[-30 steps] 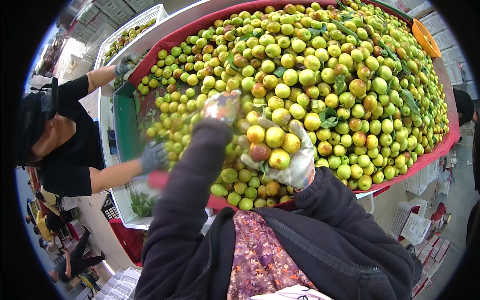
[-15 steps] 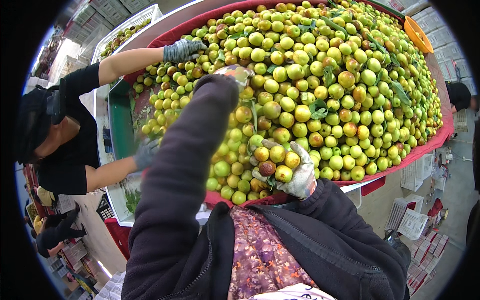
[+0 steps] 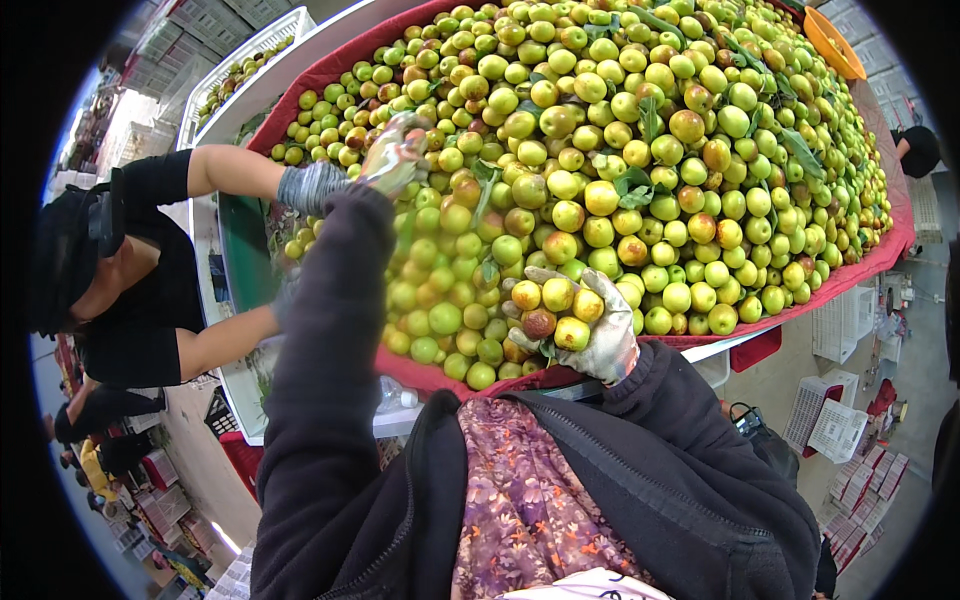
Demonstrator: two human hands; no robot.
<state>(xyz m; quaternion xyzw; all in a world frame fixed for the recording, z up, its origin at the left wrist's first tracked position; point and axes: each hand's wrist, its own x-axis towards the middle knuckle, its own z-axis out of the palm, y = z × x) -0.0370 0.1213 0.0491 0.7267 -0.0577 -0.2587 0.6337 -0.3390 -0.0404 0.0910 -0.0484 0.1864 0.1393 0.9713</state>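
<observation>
A large heap of green-yellow jujubes [image 3: 660,190], many with brown patches, fills a table lined with red cloth [image 3: 800,325]. Cupped palm-up at the heap's near edge, my gloved right hand [image 3: 605,345] holds several jujubes [image 3: 557,312], one of them dark and wrinkled [image 3: 538,323]. My left hand [image 3: 395,158], in a stained glove, is over the left part of the heap with its fingers apart, somewhat blurred. Below it, loose jujubes [image 3: 430,270] are smeared by motion. Green leaves [image 3: 634,187] lie among the fruit.
At the left a co-worker in black [image 3: 140,270] reaches over the table's green end [image 3: 243,250] with grey gloves. An orange basket [image 3: 834,45] stands at the far right corner. White crates [image 3: 838,435] are on the floor to the right; a white crate of fruit [image 3: 240,75] is at the far left.
My left hand has moved left across the heap, and jujubes beneath it are shifting. My right hand stays nearly in place with its jujubes. The co-worker's far hand has come down nearer.
</observation>
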